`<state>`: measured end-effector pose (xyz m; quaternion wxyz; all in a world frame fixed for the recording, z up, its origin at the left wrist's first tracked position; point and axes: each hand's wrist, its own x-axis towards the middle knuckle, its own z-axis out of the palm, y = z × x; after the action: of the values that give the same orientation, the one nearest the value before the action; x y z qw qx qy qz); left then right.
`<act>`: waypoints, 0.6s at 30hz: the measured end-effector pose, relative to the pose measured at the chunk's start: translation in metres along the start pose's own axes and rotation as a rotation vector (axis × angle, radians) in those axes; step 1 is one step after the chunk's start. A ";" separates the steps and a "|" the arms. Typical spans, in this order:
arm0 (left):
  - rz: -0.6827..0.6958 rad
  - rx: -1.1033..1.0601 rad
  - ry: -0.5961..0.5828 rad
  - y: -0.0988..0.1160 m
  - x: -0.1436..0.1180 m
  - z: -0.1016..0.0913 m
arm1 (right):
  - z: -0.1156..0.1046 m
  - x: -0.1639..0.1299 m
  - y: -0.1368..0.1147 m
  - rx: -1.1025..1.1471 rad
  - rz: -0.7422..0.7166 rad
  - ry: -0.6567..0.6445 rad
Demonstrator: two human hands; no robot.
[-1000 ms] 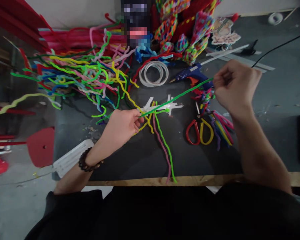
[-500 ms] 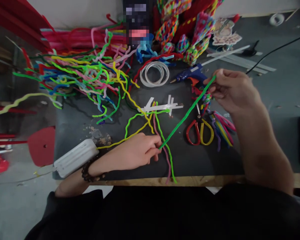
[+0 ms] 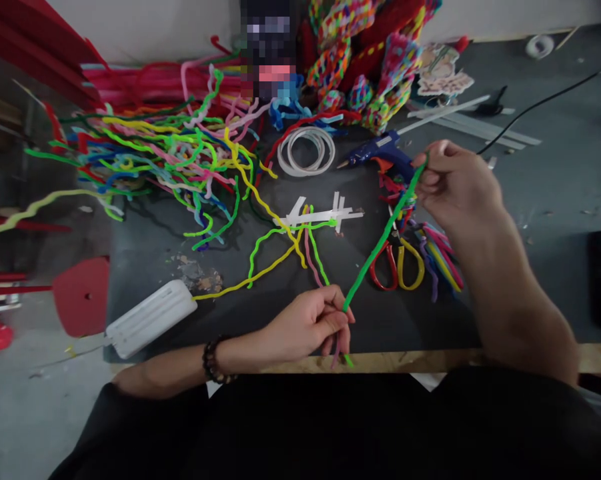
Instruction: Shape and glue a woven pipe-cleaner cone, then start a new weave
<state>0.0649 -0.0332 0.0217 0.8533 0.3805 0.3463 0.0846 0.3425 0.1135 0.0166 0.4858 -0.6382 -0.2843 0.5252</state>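
Green pipe cleaner point(image 3: 380, 243), taut, slanted

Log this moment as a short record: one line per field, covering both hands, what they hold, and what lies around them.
left hand: pinches the near end of the green pipe cleaner
right hand: pinches its far end, above the table
pipe cleaner: stretched straight between both hands
under it: scissors with red and yellow handles, lying flat
behind right hand: blue glue gun
centre: loose pipe cleaners and white strips
far left: tangled pile of coloured pipe cleaners
near left: white plastic block
surface: dark table
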 end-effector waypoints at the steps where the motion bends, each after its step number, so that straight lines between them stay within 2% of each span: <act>1: 0.018 -0.081 0.041 -0.008 0.001 0.005 | 0.004 -0.002 0.002 0.002 -0.005 -0.011; 3: 0.020 -0.146 0.059 -0.021 0.001 0.013 | 0.013 -0.014 0.005 0.020 0.029 -0.142; 6: 0.040 -0.080 0.055 -0.024 -0.002 0.019 | 0.027 -0.042 0.010 -0.060 0.132 -0.341; 10: 0.052 0.122 0.060 -0.014 -0.010 0.018 | 0.038 -0.072 0.016 -0.290 -0.001 -0.504; 12: 0.081 0.276 0.087 -0.008 -0.013 0.017 | 0.039 -0.077 0.019 -0.407 -0.077 -0.523; 14: 0.117 0.485 0.094 -0.003 -0.015 0.016 | 0.038 -0.077 0.019 -0.588 -0.186 -0.472; 18: 0.137 0.992 -0.019 0.012 -0.019 0.012 | 0.032 -0.075 0.013 -0.975 -0.422 -0.345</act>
<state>0.0595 -0.0396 0.0457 0.5652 0.7630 0.3113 -0.0378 0.2884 0.0536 0.0348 0.1751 -0.6230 -0.6914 0.3212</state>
